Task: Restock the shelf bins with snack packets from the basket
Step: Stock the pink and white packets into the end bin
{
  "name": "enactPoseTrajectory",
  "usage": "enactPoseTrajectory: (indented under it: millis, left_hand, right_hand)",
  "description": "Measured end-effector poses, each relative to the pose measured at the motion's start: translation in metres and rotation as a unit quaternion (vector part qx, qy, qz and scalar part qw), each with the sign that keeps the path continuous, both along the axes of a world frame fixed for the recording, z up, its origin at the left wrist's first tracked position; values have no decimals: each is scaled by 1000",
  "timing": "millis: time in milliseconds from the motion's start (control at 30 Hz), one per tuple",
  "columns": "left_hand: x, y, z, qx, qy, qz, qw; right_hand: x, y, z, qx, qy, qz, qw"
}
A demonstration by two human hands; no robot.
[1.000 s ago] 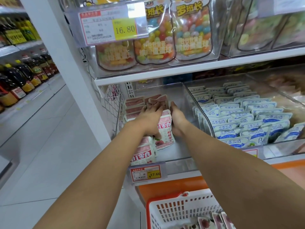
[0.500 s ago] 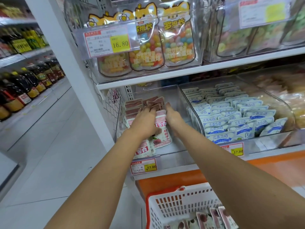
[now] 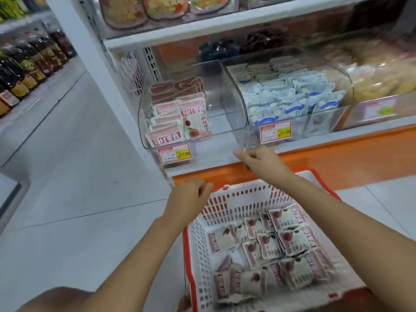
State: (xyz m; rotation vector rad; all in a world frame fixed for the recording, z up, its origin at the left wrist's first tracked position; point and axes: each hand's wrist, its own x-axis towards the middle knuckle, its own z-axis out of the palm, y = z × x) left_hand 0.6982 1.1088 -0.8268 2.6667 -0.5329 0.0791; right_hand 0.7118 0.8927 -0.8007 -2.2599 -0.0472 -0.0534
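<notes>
Scene: A person stood at a shop shelf point(image 3: 202, 25) with a white basket point(image 3: 236, 199) on the floor point(image 3: 67, 154) below it.
Snack packets: Pale packets point(image 3: 281, 244) printed with a red fruit lay loose across the basket bottom. More of the same point(image 3: 173, 118) stood in rows in the left half of a clear bin point(image 3: 225, 97), whose right half was bare.
Left hand: The left hand point(image 3: 189, 194) hung over the basket's far left corner, fingers loosely curled and holding nothing.
Right hand: The right hand point(image 3: 258, 161) hovered just below the bin's front lip, fingers loosely bent and holding nothing; contact with the bin could not be made out.
Around: A price tag point(image 3: 174, 154) hung on the bin's front. Next door on the right, a second bin point(image 3: 351, 86) was packed with blue-and-white packets point(image 3: 292, 93). Dark bottles point(image 3: 27, 64) lined shelves across the aisle.
In the way: The bin's high clear front wall stood between both hands and the stocked rows. The orange shelf base point(image 3: 337, 158) ran behind the basket.
Change: Half a second earlier both hands were deep inside the bin, pressing on the packet rows; they had since drawn out and down toward the basket, and the view had tipped lower.
</notes>
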Motion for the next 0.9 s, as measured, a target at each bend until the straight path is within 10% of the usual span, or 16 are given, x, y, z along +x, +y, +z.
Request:
enactPoseTrajectory:
  millis: [233, 400, 533, 767, 900]
  left_hand:
    - [-42, 23, -80, 154, 230, -23, 961]
    - [-47, 27, -88, 166, 224, -25, 960]
    - [-48, 25, -86, 171, 222, -28, 960]
    - [-31, 25, -81, 217, 308, -43, 925]
    - [-17, 14, -26, 158, 144, -41, 976]
  right_hand:
    - [-66, -74, -141, -298, 417, 39, 857]
    - [-111, -97, -192, -346, 502, 77, 789]
    - [-129, -97, -221, -184, 553, -28, 812]
    - [-114, -70, -208, -187, 498, -41, 846]
    - [-80, -40, -186, -219, 388, -46, 894]
